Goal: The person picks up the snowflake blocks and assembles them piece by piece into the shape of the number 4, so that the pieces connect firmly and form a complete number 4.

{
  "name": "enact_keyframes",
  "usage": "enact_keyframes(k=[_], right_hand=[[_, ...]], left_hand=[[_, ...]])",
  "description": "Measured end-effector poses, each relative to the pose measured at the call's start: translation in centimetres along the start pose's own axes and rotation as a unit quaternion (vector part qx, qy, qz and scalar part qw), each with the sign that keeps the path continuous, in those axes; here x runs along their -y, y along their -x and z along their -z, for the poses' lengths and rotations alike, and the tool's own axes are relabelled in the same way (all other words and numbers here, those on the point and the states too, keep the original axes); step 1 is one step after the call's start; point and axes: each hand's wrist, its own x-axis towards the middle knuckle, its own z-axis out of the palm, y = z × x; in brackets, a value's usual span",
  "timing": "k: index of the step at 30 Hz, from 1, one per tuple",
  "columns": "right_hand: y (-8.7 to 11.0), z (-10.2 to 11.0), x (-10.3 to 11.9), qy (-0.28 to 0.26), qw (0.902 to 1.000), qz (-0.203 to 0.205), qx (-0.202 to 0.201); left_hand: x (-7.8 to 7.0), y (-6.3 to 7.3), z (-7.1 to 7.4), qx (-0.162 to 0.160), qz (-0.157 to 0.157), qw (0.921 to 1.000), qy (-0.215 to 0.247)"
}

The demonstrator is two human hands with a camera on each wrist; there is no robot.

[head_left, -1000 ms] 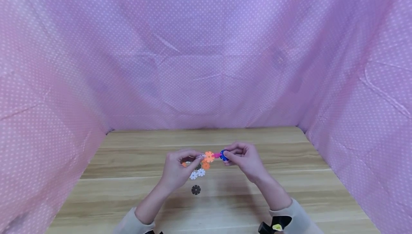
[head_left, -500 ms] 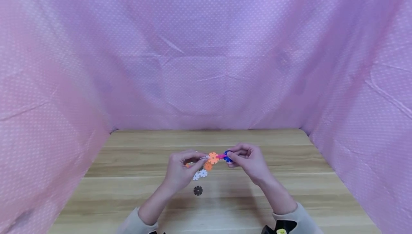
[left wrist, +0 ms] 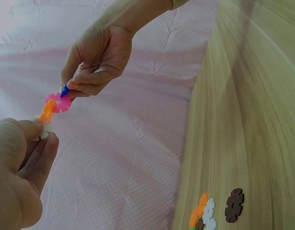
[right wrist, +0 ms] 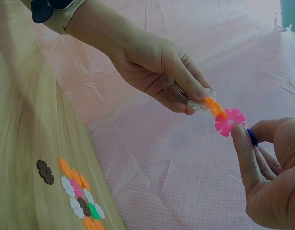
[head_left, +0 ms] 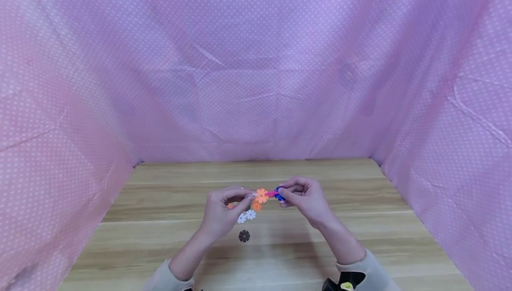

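Observation:
Between my hands hangs a short chain of notched snowflake discs, slotted together above the table. My left hand (head_left: 224, 211) pinches the white disc (right wrist: 201, 101) at one end between thumb and fingers. Joined to it is an orange disc (head_left: 262, 195), then a pink disc (right wrist: 230, 122) set crosswise to the orange one. At the other end a blue disc (head_left: 279, 193) is pinched by my right hand (head_left: 306, 200); in the right wrist view only its edge shows past the fingers.
On the wooden table (head_left: 340, 237) below lie several loose discs: a dark brown disc (head_left: 244, 236) apart, white discs (head_left: 250, 214), an orange disc (head_left: 256, 205), and a green disc (right wrist: 93, 211) among the pile. Pink dotted cloth (head_left: 256, 82) surrounds the table's back and sides.
Both hands keep their pinch on the chain, which stays nearly in place. The whole head view shifts slightly right, then back. The loose discs stay where they lie.

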Motion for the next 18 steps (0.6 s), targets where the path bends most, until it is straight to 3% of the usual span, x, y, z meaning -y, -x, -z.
enact_keyframes(k=[18], right_hand=[[-0.4,0.53,-0.79,0.017,0.9981,0.036,0.047]], left_hand=[[-0.17,0.04,0.71,0.005,0.03,0.9995,-0.007]])
